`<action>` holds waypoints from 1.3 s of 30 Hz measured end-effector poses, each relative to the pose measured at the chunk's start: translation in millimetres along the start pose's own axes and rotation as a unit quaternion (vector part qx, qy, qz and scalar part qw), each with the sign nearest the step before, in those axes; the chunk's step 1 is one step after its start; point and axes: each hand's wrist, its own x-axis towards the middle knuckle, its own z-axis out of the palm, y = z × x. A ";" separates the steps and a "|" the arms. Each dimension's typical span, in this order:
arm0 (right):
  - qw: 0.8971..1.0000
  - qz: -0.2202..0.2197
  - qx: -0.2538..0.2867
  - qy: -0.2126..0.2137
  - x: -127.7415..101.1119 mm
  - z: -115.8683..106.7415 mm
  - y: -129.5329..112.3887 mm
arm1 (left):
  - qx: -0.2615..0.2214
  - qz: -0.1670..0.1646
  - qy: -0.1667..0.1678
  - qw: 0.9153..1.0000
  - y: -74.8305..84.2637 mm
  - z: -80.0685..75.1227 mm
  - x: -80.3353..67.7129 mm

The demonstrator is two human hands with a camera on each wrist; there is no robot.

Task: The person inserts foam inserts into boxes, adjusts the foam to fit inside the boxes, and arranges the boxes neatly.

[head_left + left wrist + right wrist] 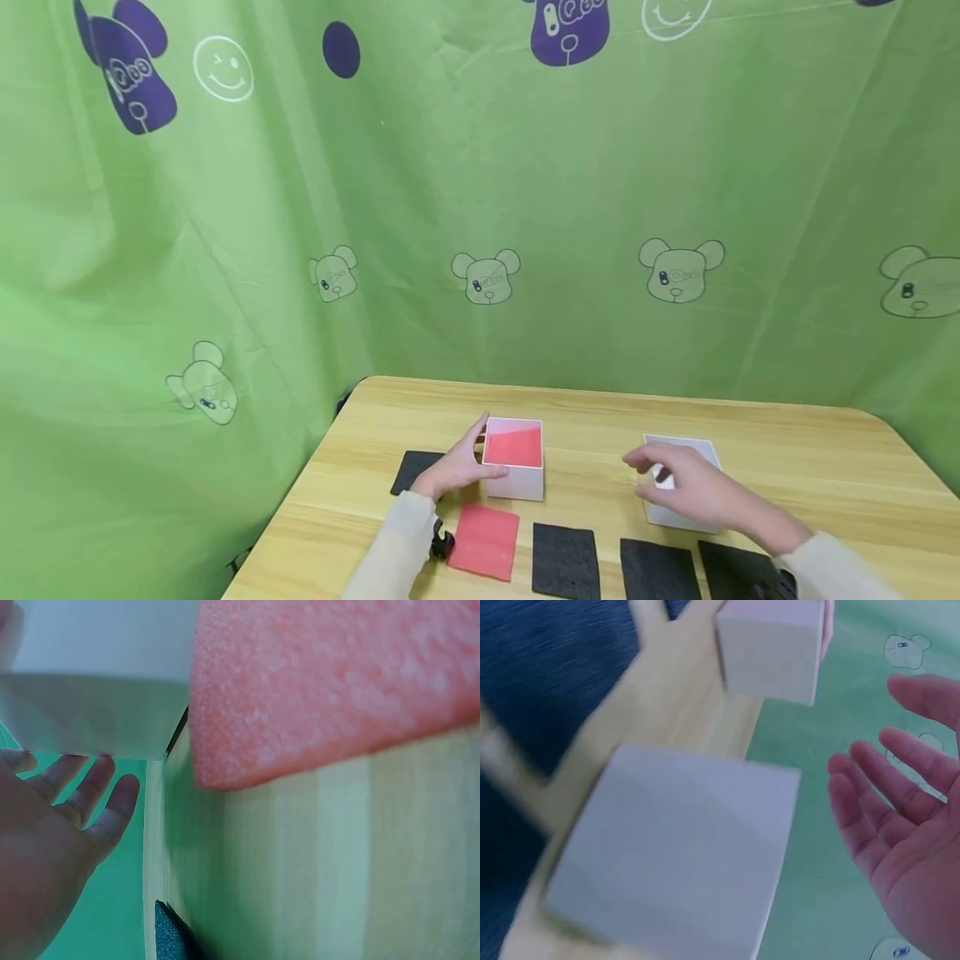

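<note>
Pale sleeves (393,540) extend over the near part of the wooden table (592,425), where one red foam sheet (486,543) and three black sheets (566,560) lie in a row. Left hand (457,469): thumb and fingers spread apart at the left side of a white box (517,485) containing red material (517,448); whether every fingertip touches cannot be told. Right hand (693,487): fingers slightly bent and apart, just above a second white box (671,516) farther right. Another black sheet (415,471) lies left of the first box.
</note>
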 end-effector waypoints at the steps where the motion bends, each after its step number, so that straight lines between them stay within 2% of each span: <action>1: 1.000 -0.010 0.000 0.006 -7.2 -0.8 2.6 | 0.000 0.000 0.000 1.000 -0.5 -0.1 0.0; 5: 1.000 -0.025 -0.002 -0.005 -32.6 -4.4 13.7 | -0.001 0.002 0.001 1.000 -0.4 0.5 0.0; 10: 0.998 -0.008 -0.003 -0.059 -60.9 -6.7 26.4 | -0.015 -0.002 0.001 1.000 0.5 2.0 -0.3; 12: 0.997 -0.004 -0.020 -0.073 -72.1 -6.7 30.7 | -0.021 -0.006 0.001 1.000 0.5 2.3 -0.5; 15: 0.992 0.049 -0.029 -0.112 -87.6 -8.9 35.9 | -0.028 -0.010 0.000 1.000 0.7 2.5 -0.9; 18: 0.987 0.080 -0.049 -0.130 -101.7 -10.0 44.5 | -0.035 -0.012 0.000 0.999 0.3 2.3 -0.7; 20: 0.989 0.055 -0.069 -0.120 -109.0 -7.7 54.2 | -0.038 -0.012 0.000 0.999 0.0 2.1 -0.5; 22: 0.990 -0.010 -0.111 -0.087 -115.9 -3.2 65.8 | -0.039 -0.013 0.000 0.999 0.0 2.0 -0.3; 25: 0.978 -0.101 -0.179 -0.027 -124.2 5.5 81.8 | -0.040 -0.014 -0.001 0.999 0.8 1.8 -0.8; 26: 0.974 -0.117 -0.194 -0.013 -126.2 8.4 86.2 | -0.040 -0.014 -0.001 0.999 0.8 1.7 -0.8; 29: 0.969 -0.121 -0.216 -0.008 -129.6 14.7 95.1 | -0.038 -0.014 -0.002 0.999 0.6 1.6 -0.8; 34: 0.972 -0.080 -0.217 -0.044 -131.3 20.0 101.5 | -0.037 -0.012 -0.003 0.999 1.1 1.3 -1.0; 39: 0.968 -0.085 -0.235 -0.033 -132.7 24.2 105.2 | -0.031 -0.017 -0.002 0.999 1.5 0.6 -0.9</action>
